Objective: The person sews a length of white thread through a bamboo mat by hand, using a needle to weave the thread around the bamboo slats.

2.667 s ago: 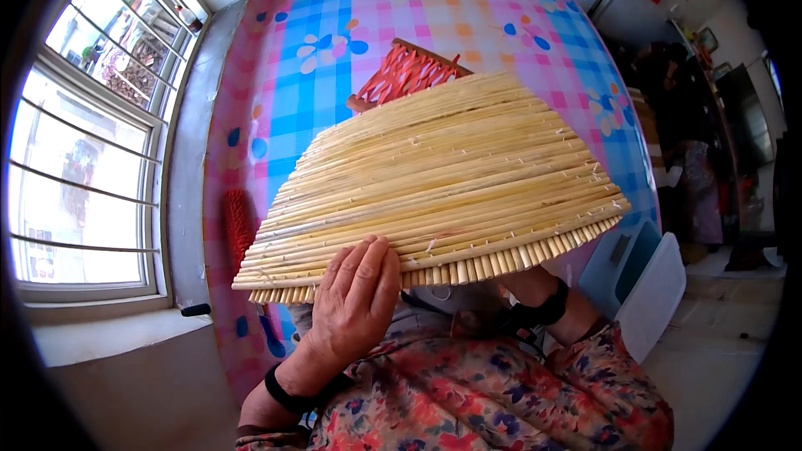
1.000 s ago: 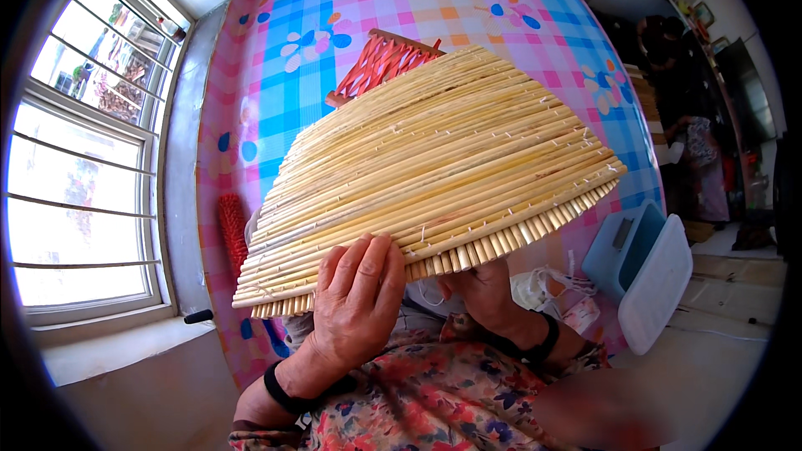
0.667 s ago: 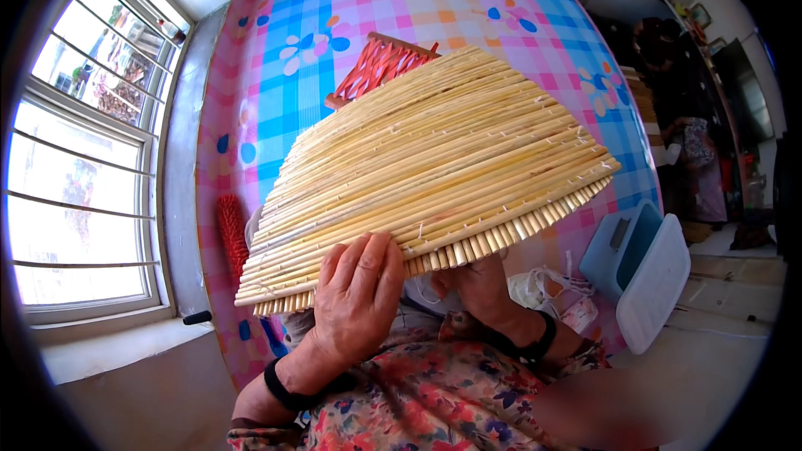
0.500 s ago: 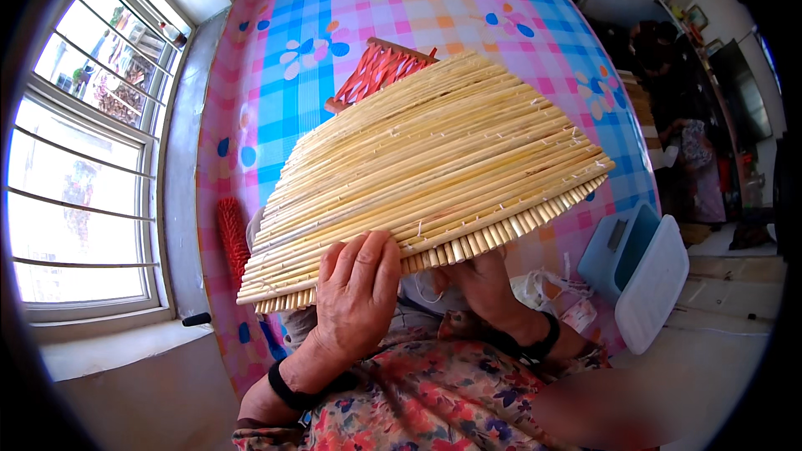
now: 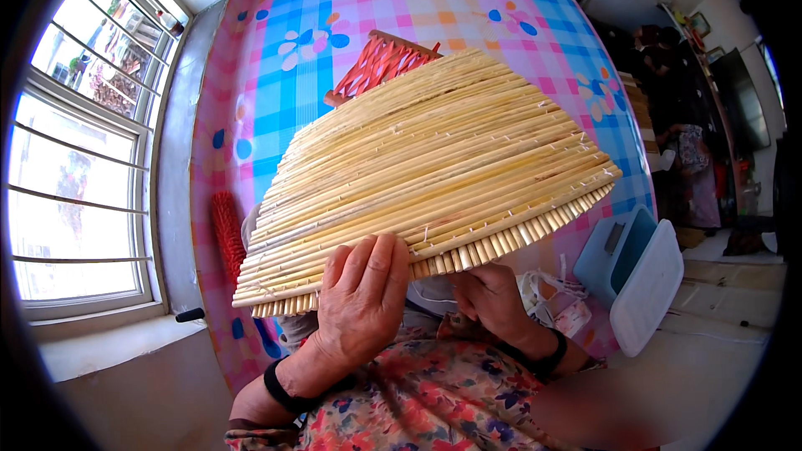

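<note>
A wide mat of pale straw-coloured stalks lies tilted over my lap. Its stalks run side by side, with short white thread stitches among them. Along the near edge, the cut ends of a second layer set crosswise show underneath. My left hand grips this near edge left of its middle, fingers flat on top and the thumb hidden below. Under the edge, further right, my right hand has its fingers bent and pressed together. What they hold, if anything, is hidden by the mat.
Behind the mat, a red woven strip seat with wooden bars lies on the checked bed cover. A red bristly brush is at left, near the barred window. At right stand a blue plastic box and its whitish lid, beside white cords.
The mat has shifted slightly, its right corner a little further right. My left hand has moved slightly right with the edge. More of my right hand shows below the mat.
</note>
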A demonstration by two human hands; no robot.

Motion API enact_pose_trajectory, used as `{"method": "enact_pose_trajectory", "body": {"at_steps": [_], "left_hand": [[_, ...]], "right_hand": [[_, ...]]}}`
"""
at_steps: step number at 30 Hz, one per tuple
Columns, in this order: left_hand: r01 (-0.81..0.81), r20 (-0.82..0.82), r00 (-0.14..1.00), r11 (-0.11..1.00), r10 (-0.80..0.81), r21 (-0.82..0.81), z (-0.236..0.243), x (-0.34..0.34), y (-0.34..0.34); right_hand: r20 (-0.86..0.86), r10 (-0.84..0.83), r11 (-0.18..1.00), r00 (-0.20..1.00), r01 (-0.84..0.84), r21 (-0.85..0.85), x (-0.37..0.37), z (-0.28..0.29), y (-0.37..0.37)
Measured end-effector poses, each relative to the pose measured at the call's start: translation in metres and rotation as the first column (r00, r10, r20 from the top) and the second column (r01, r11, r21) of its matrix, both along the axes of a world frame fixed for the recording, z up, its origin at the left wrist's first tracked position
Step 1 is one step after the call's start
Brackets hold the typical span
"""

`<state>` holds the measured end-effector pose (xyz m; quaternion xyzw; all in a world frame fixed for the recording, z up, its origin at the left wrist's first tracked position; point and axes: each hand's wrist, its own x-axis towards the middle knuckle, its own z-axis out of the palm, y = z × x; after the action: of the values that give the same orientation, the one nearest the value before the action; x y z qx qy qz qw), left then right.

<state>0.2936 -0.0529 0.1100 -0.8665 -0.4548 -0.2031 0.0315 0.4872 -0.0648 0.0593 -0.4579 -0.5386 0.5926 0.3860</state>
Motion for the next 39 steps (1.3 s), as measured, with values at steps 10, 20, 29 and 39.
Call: {"method": "enact_pose_trajectory", "body": {"at_steps": [10,20,29,39], "left_hand": [[0.020,-0.013,1.000,1.000,-0.020,-0.007,0.001,-0.001,-0.001],[0.025,0.005,1.000,1.000,-0.025,-0.014,0.002,-0.001,-0.001],[0.028,0.000,1.000,1.000,-0.028,-0.013,-0.002,0.000,-0.001],[0.037,-0.021,0.999,0.998,-0.038,-0.043,-0.008,-0.001,-0.001]], "right_hand": [[-0.159,-0.015,1.000,0.987,0.012,-0.022,-0.001,0.000,-0.005],[-0.104,-0.063,0.998,0.993,0.062,-0.013,-0.011,-0.001,0.001],[-0.023,-0.017,0.985,1.000,0.013,-0.171,-0.007,-0.007,0.007],[-0.099,-0.175,0.978,0.980,0.185,0.097,-0.017,-0.017,0.006]]}}
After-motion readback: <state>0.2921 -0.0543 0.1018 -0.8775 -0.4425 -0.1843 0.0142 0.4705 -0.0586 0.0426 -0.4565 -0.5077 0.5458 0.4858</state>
